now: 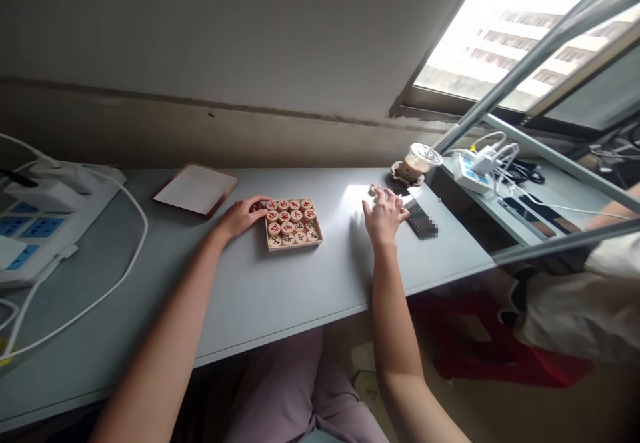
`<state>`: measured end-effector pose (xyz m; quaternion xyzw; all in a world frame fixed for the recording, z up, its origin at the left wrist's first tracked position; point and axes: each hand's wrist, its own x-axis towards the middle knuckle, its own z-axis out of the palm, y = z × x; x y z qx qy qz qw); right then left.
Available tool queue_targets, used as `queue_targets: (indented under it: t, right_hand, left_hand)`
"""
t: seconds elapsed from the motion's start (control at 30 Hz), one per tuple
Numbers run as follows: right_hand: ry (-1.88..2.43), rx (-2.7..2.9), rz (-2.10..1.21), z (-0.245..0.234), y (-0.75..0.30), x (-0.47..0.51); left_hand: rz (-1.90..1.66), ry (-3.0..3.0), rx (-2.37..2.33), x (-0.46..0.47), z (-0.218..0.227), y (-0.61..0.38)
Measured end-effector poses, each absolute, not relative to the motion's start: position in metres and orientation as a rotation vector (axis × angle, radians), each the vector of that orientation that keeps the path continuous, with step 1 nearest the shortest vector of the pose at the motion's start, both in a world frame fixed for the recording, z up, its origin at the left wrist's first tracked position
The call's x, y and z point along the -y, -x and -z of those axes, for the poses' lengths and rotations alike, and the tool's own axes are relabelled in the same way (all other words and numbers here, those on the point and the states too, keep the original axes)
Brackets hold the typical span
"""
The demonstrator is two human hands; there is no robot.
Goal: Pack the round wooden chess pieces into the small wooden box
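A small wooden box [293, 246] full of round chess pieces [292, 220] with red and black characters sits mid-table. My left hand [241, 216] rests against the box's left edge, its fingers curled on the rim. My right hand [384, 214] lies flat on the table to the right, fingers stretched out, holding nothing. A single round piece [375, 188] lies just beyond its fingertips, and a dark phone [419, 219] lies right beside it.
The box's lid [196, 189] lies upside down at the back left. A white power strip [35, 224] with cables fills the left end. A lidded drink cup [418, 162] stands at the back right. Another person [575, 296] sits at the neighbouring desk on the right.
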<state>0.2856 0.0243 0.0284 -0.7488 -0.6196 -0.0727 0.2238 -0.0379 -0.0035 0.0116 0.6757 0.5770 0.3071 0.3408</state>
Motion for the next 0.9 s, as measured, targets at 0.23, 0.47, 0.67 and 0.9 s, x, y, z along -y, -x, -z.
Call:
queue_targets:
  t: [0.23, 0.47, 0.67, 0.9]
  right_hand:
    - [2.086, 1.907, -0.320, -0.004, -0.304, -0.032]
    - [1.421, 2.230, -0.368, 0.003, -0.255, -0.020]
    - [1.388, 2.158, -0.334, -0.007, -0.243, -0.013]
    - [1.131, 2.152, -0.280, -0.022, -0.231, -0.001]
  left_hand:
    - [-0.774, -1.748, -1.509, 0.003, -0.015, 0.036]
    - [-0.768, -1.731, -1.517, 0.005, -0.019, 0.034]
    - [-0.782, -1.726, -1.490, 0.003, -0.013, 0.037]
    - [-0.785, -1.720, -1.473, 0.003, -0.015, 0.036]
